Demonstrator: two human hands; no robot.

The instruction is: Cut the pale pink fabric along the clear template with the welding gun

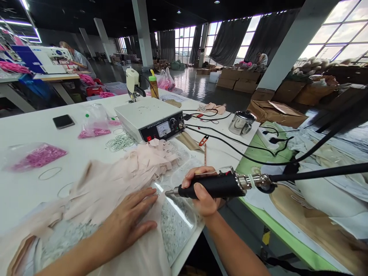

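Note:
My left hand lies flat on thin pale pink fabric, its fingers stretched out and the thumb apart. My right hand is wrapped round a black handheld ultrasonic tool with a cable at its rear. The tool's metal tip points left, at the fabric's edge close to my left fingertips; whether it touches is hard to tell. Under the fabric lies a clear, glossy sheet over a speckled surface. Frayed-looking strips of the fabric are bunched towards the control box, which has a dial gauge and a red switch.
Bags of pink bits, a phone and pale elastic bands lie on the left. A red-handled cutter, a lidded metal mug and black cables stand to the right. A green table holds piled cloth. A person sits at a sewing machine.

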